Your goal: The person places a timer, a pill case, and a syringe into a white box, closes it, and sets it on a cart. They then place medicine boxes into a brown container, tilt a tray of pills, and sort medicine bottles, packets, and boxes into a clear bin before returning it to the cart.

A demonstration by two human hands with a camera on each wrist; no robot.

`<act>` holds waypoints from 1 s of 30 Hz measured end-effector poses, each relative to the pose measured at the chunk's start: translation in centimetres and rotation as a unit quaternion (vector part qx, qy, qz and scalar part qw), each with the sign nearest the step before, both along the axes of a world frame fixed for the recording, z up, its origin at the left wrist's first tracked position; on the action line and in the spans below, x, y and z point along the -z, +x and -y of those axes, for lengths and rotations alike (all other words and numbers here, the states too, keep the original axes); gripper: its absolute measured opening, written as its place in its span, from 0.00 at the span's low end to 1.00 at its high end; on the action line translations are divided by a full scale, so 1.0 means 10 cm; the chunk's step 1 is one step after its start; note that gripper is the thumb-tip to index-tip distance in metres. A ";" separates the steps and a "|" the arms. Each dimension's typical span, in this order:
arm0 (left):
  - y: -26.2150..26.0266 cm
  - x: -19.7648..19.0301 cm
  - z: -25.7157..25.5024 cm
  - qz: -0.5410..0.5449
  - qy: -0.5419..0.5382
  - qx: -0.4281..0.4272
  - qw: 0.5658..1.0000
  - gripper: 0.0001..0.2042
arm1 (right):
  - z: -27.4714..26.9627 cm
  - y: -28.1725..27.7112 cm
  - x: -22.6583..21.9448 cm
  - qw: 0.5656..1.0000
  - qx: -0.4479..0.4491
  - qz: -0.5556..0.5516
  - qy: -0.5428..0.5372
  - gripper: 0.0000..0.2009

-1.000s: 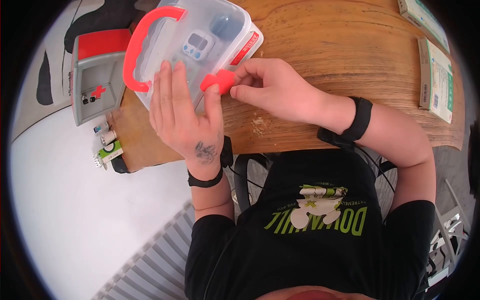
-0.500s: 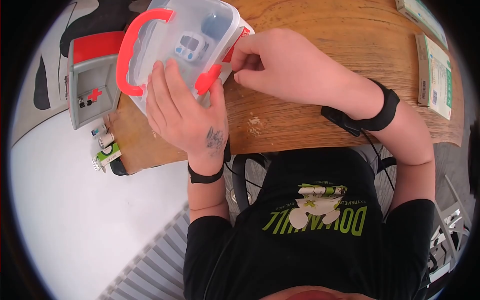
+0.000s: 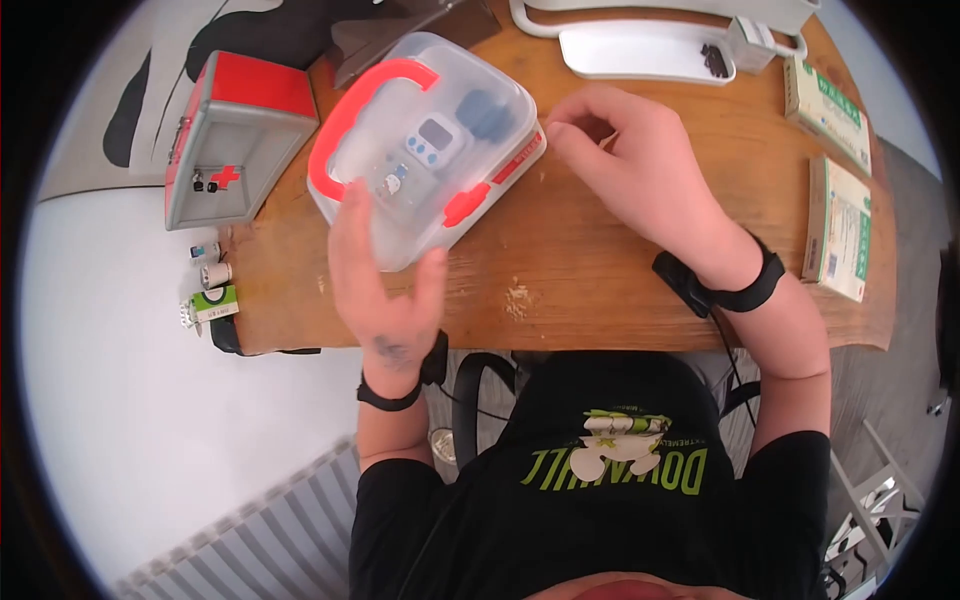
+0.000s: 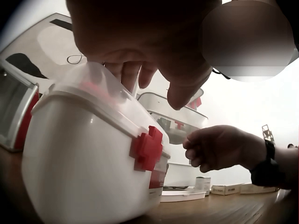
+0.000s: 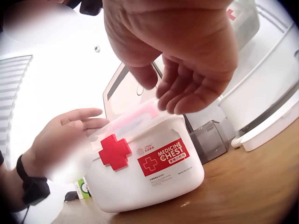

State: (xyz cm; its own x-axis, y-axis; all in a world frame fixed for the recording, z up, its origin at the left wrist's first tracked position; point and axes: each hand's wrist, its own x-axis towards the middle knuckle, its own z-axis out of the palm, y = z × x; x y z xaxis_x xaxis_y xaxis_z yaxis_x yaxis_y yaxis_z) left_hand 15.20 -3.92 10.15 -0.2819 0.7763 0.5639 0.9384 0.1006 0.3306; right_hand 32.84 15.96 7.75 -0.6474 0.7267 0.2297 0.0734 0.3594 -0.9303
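A white medicine chest (image 5: 145, 196) with a clear lid (image 3: 400, 235) and a red handle (image 3: 328, 145) stands on the wooden table. Its red cross-shaped latch (image 3: 466, 205) lies flat against the front. Through the lid show a white device (image 3: 436, 140) with a grey screen and a dark blue item (image 3: 487, 114). My left hand (image 3: 382, 285), fingers extended and thumb apart, is at the chest's near left corner, overlapping the lid edge in the head view. To the right of the chest my right hand (image 3: 645, 165) hovers with loosely curled fingers and holds nothing.
A grey and red cabinet (image 3: 255, 115) with a red cross stands left of the chest. At the back is a white tray (image 3: 610, 62); two green-and-white cartons (image 3: 840, 235) lie at the right. Crumbs (image 3: 517, 298) dot the table near its front edge.
My right hand has come off the red latch and moved to the right of the chest. My left hand has drawn back from the lid toward the near side. The head view has shifted.
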 end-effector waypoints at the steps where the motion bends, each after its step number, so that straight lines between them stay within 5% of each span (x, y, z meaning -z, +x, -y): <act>1: -0.08 -0.01 0.04 0.029 0.022 -0.009 0.999 0.33 | 0.00 -0.01 0.04 0.999 0.020 -0.031 0.011 0.10; 11: -0.65 -0.33 -0.03 -0.111 -0.101 0.017 0.989 0.35 | 0.00 -0.14 0.14 0.994 0.012 -0.103 0.039 0.18; 26: -0.70 -0.21 -0.04 0.038 -0.122 0.002 0.992 0.35 | 0.00 -0.19 0.24 0.998 -0.018 -0.066 0.017 0.18; 30: -0.64 -0.02 -0.03 0.124 -0.026 -0.009 0.992 0.34 | 0.01 -0.14 0.14 0.999 -0.036 -0.006 -0.002 0.21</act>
State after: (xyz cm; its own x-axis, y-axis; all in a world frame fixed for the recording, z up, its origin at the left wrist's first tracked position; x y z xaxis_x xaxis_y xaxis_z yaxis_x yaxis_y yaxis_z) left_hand 8.79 -3.57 10.38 -0.4203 0.7965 0.4347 0.8273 0.1397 0.5440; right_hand 31.48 15.90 6.40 -0.6950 0.6793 0.2357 0.0358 0.3601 -0.9322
